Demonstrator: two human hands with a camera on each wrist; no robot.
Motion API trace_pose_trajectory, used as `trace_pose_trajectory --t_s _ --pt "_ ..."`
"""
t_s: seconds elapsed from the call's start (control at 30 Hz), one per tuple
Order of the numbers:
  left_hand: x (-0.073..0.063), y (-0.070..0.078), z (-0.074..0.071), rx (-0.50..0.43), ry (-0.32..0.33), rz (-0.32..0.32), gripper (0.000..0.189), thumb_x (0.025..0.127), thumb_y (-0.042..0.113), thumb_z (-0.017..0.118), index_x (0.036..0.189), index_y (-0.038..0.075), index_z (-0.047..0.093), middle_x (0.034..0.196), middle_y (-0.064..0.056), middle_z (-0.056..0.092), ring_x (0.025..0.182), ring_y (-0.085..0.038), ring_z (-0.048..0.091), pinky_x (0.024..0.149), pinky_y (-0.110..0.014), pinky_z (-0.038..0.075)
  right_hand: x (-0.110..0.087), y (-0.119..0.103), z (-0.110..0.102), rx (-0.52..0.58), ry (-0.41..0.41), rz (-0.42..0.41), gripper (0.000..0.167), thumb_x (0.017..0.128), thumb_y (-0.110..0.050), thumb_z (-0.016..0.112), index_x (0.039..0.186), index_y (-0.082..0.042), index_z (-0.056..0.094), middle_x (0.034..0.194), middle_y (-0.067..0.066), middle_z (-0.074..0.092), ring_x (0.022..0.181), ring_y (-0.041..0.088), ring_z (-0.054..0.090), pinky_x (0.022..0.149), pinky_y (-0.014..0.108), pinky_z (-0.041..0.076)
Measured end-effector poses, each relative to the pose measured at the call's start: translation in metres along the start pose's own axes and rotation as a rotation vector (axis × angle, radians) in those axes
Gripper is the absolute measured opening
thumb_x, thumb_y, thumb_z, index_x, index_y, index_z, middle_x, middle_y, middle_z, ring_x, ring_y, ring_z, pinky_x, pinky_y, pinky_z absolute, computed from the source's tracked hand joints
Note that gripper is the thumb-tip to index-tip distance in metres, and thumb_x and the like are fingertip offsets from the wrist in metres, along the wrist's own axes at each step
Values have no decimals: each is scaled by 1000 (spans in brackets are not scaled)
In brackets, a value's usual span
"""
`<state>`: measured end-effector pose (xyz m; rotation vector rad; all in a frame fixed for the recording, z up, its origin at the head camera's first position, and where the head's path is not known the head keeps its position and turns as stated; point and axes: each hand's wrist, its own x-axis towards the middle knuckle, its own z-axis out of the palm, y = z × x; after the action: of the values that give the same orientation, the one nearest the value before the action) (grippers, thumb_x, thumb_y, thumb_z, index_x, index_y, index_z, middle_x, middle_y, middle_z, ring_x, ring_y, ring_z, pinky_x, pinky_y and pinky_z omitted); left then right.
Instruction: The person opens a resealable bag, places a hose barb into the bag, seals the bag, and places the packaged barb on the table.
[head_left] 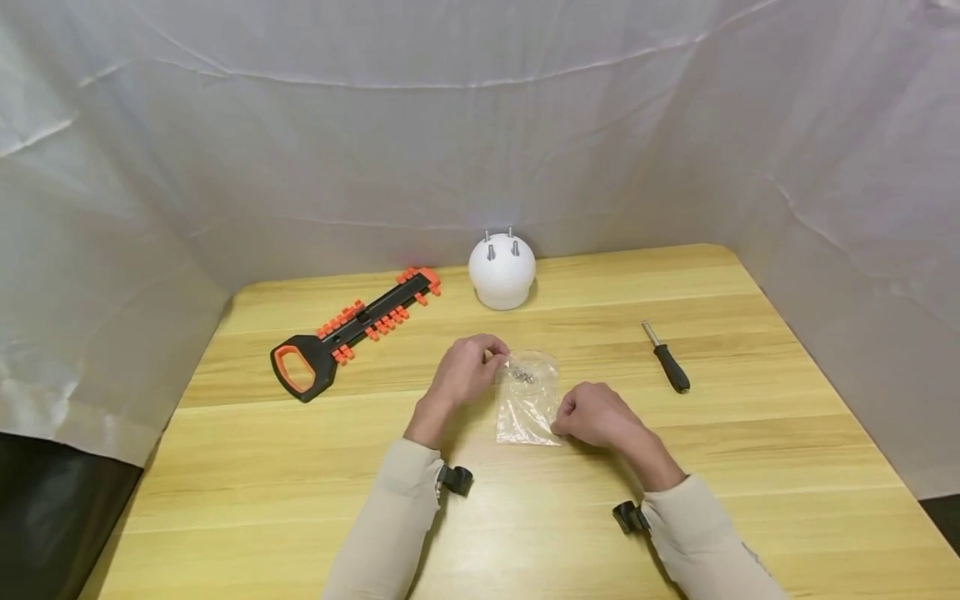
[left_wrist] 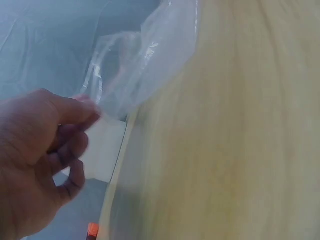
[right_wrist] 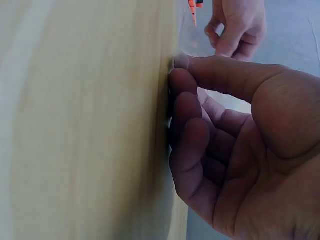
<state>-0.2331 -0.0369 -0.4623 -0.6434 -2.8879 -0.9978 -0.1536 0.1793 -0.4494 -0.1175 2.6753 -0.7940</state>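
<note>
A clear plastic bag [head_left: 527, 417] lies in front of me on the table, with a small cluster of metal hardware [head_left: 523, 377] inside near its far end. My left hand [head_left: 467, 369] pinches the bag's far left corner between thumb and index finger. In the left wrist view, the bag [left_wrist: 167, 55] rises from those fingertips as a thin see-through sheet. At the near right corner, my right hand [head_left: 597, 414] pinches the bag's edge close to the tabletop. The right wrist view shows the right hand's [right_wrist: 240, 130] other fingers curled in, knuckles near the wood.
Behind the bag stands a white rounded object [head_left: 502, 279] with several metal posts on top. A black screwdriver-like tool [head_left: 670, 367] lies to the right. At the left is a black holder [head_left: 360, 327] with orange clips and a loop handle. Grey sheeting [head_left: 420, 150] encloses the wooden table [head_left: 300, 500].
</note>
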Motion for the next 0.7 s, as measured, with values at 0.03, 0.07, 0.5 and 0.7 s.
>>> trace_pose_trajectory --t_s 0.03,0.07,0.5,0.7 --pt "0 0 0 -17 19 8 11 94 18 63 100 17 71 98 4 71 73 -10 58 66 -25 47 0 0 1 1 3 3 19 79 -21 73 61 -18 67 60 -7 59 57 10 49 57 26 38" --pt "1 0 0 -36 38 18 11 94 18 63 100 17 71 97 4 70 71 -9 56 64 -24 45 0 0 1 -1 8 -1 18 79 -21 73 62 -18 67 62 -7 61 59 11 50 58 26 39" --pt "0 14 -23 -314 292 113 7 91 11 66 97 11 71 90 -1 69 68 -11 52 58 -21 43 1 4 3 79 109 -83 7 87 -23 69 81 -20 66 75 -5 62 70 13 54 68 29 45" --pt "-2 21 -39 -373 379 213 6 89 10 68 93 7 72 84 -6 68 65 -13 49 59 -20 39 2 4 -1 77 200 -176 8 88 -23 70 81 -20 67 73 -6 62 67 11 53 65 28 44"
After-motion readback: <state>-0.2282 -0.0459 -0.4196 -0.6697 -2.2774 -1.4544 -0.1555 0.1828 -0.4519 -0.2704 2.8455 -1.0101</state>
